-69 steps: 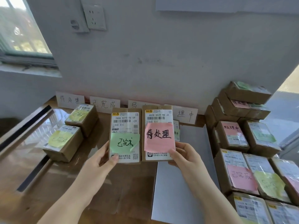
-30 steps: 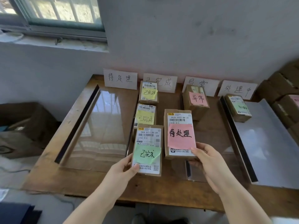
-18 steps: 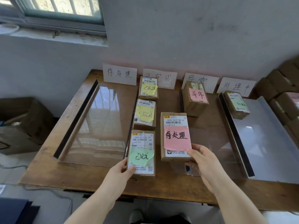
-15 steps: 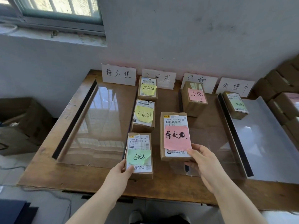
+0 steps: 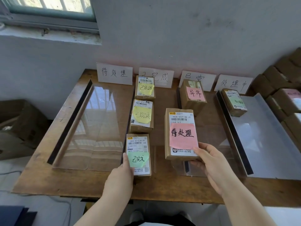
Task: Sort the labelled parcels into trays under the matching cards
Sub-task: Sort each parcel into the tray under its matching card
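**Green parcel down, pink one next**

My left hand [image 5: 120, 178] grips the near left corner of the green-note parcel [image 5: 138, 154], which lies nearest in the row under the second card [image 5: 160, 77]. My right hand [image 5: 211, 163] grips the pink-note parcel [image 5: 180, 134] by its near right corner, just right of that row. Its note matches the leftmost card [image 5: 114, 73], so next I carry it across to the clear tray [image 5: 91, 128] there.

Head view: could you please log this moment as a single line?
left hand grips green-note parcel | right hand grips pink-note parcel | 待处理 card leftmost
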Tool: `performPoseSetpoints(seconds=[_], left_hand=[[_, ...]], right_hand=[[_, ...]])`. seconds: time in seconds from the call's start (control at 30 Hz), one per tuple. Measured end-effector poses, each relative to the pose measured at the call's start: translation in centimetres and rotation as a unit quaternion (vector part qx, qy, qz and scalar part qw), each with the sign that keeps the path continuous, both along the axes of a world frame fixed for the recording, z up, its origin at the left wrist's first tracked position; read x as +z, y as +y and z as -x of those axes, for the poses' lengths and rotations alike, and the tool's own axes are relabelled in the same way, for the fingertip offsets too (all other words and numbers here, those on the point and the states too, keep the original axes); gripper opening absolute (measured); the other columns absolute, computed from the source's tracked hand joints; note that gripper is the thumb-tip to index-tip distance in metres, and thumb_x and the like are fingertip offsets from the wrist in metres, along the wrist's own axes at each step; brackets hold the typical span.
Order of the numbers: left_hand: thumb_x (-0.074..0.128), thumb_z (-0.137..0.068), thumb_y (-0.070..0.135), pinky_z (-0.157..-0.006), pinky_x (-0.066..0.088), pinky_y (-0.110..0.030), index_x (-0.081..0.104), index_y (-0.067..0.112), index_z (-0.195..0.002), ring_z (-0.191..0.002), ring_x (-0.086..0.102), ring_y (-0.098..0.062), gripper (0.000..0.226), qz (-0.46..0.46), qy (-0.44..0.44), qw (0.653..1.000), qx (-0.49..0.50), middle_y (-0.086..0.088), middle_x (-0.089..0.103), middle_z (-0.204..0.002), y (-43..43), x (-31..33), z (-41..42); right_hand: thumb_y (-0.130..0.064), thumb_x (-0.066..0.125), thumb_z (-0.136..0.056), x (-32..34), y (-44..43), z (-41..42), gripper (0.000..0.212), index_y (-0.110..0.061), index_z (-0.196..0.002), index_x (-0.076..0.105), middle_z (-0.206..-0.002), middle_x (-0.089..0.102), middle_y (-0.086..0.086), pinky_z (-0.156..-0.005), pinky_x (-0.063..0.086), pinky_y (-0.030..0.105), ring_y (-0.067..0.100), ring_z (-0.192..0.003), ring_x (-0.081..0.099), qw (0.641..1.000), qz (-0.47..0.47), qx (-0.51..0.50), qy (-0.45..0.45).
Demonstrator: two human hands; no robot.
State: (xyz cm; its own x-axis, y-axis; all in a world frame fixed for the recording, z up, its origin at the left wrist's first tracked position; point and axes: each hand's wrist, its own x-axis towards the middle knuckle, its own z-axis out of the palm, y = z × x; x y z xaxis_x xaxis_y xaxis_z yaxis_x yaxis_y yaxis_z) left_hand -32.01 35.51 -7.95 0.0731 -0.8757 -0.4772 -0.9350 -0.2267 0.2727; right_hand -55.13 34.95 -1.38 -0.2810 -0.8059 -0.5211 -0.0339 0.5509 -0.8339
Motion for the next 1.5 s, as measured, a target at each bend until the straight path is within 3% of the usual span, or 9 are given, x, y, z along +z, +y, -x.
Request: performPoseSetpoints(seconds=[0.13, 0.23, 0.43, 0.8, 1.0, 1.2, 1.3, 1.4, 1.5], left_hand=[[0.039, -0.100, 0.024, -0.101, 0.039, -0.029, -0.002, 0.014, -0.152, -0.134, 0.031, -0.021, 0.067, 0.090, -0.095, 0.977, -0.167, -0.003, 0.024, -0.153, 0.2, 0.9, 0.2], [0.030, -0.103, 0.034, -0.116, 0.018, -0.035, 0.001, 0.021, -0.152, -0.146, 0.009, -0.022, 0.059, 0.100, -0.090, 0.962, -0.236, -0.004, 0.008, -0.160, 0.0, 0.7, 0.6], [0.031, -0.102, 0.040, -0.118, 0.005, -0.036, -0.002, 0.024, -0.152, -0.147, -0.001, -0.020, 0.062, 0.096, -0.106, 0.950, -0.279, -0.001, -0.001, -0.161, -0.1, -0.8, 0.0], [0.032, -0.100, 0.045, -0.118, 0.002, -0.036, 0.000, 0.028, -0.152, -0.147, 0.000, -0.017, 0.062, 0.140, -0.078, 0.948, -0.274, 0.003, 0.003, -0.160, -0.8, -0.5, -1.0], [0.026, -0.098, 0.053, -0.111, -0.008, -0.028, -0.006, 0.032, -0.150, -0.147, 0.000, -0.012, 0.065, 0.196, -0.051, 0.944, -0.261, 0.009, 0.001, -0.160, -2.0, 2.5, -1.1], [0.031, -0.087, 0.068, -0.112, -0.005, -0.022, -0.005, 0.030, -0.151, -0.146, 0.002, -0.005, 0.082, 0.246, 0.041, 0.939, -0.236, 0.014, 0.005, -0.158, -2.2, 5.8, 2.5], [0.036, -0.087, 0.068, -0.116, 0.006, -0.025, -0.006, 0.029, -0.151, -0.146, 0.005, -0.006, 0.086, 0.249, 0.053, 0.947, -0.198, 0.015, 0.006, -0.158, -1.8, 6.6, 4.3], [0.041, -0.089, 0.062, -0.115, 0.021, -0.029, -0.007, 0.029, -0.151, -0.144, 0.016, -0.009, 0.084, 0.259, 0.062, 0.950, -0.166, 0.013, 0.015, -0.157, -1.5, 7.1, 5.3], [0.044, -0.090, 0.058, -0.111, 0.032, -0.028, -0.006, 0.029, -0.151, -0.140, 0.026, -0.008, 0.084, 0.271, 0.070, 0.950, -0.141, 0.012, 0.022, -0.155, -0.8, 7.8, 5.9]], right_hand=[[-0.020, 0.058, -0.091, 0.2, -0.1, 0.3, 0.033, -0.015, -0.123, 0.053, -0.104, 0.070, 0.003, -0.091, 0.053, 0.042, 0.019, -0.101, 0.064, 1.000, 0.008, -0.013, -0.013], [-0.020, 0.058, -0.091, 0.3, -0.3, 0.1, 0.033, -0.015, -0.123, 0.052, -0.104, 0.070, 0.004, -0.091, 0.053, 0.042, 0.019, -0.100, 0.065, 1.000, 0.010, -0.016, -0.019], [-0.021, 0.058, -0.091, 0.3, -0.5, -0.3, 0.032, -0.016, -0.122, 0.053, -0.103, 0.070, 0.003, -0.091, 0.054, 0.041, 0.018, -0.100, 0.065, 1.000, 0.012, -0.010, -0.020], [-0.021, 0.059, -0.091, 0.5, -0.7, -1.1, 0.032, -0.017, -0.122, 0.053, -0.102, 0.070, 0.002, -0.089, 0.055, 0.040, 0.017, -0.098, 0.065, 1.000, 0.020, 0.001, -0.016], [-0.023, 0.057, -0.092, 0.4, -0.3, -1.1, 0.024, -0.023, -0.116, 0.052, -0.100, 0.070, -0.002, -0.086, 0.056, 0.034, 0.015, -0.097, 0.065, 0.999, 0.024, 0.017, -0.011], [-0.029, 0.056, -0.092, 0.7, 0.5, -0.7, 0.025, -0.031, -0.116, 0.046, -0.102, 0.066, -0.011, -0.070, 0.054, 0.018, 0.009, -0.095, 0.063, 0.998, 0.047, 0.051, 0.004], [-0.030, 0.055, -0.093, 1.0, 0.7, 0.1, 0.024, -0.033, -0.115, 0.045, -0.102, 0.065, -0.015, -0.066, 0.053, 0.015, 0.006, -0.095, 0.063, 0.995, 0.066, 0.068, 0.009], [-0.032, 0.056, -0.092, 1.8, 0.6, 0.9, 0.020, -0.037, -0.109, 0.047, -0.100, 0.065, -0.018, -0.069, 0.053, 0.015, 0.004, -0.093, 0.063, 0.991, 0.089, 0.098, 0.026], [-0.035, 0.059, -0.090, 2.6, 0.4, 1.6, 0.023, -0.038, -0.111, 0.049, -0.102, 0.065, -0.020, -0.081, 0.053, 0.019, 0.003, -0.097, 0.062, 0.984, 0.112, 0.131, 0.045]])
